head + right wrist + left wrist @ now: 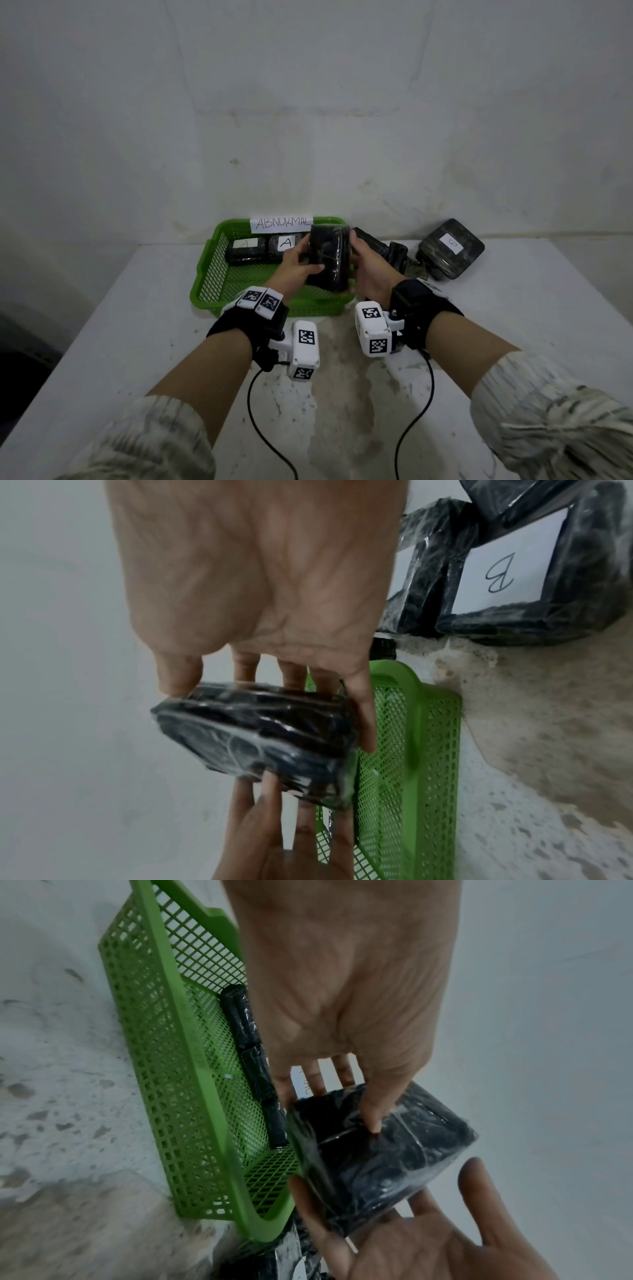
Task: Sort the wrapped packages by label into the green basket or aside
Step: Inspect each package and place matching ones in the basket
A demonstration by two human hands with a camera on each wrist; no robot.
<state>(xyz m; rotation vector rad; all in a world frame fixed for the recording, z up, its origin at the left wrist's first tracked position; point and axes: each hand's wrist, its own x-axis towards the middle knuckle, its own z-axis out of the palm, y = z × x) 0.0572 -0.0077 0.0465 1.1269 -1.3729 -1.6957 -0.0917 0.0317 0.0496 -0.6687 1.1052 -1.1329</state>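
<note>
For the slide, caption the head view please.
Both hands, left and right, hold a black package above the green basket.

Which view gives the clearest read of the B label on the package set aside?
Right wrist: the B label fills the upper right, large and sharp. The head view shows it small and turned on the far-right package. The left wrist view does not show it.

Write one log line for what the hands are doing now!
both hands grip package | over basket | label hidden

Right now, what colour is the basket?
Bright green basket, seen best in the head view.
</note>
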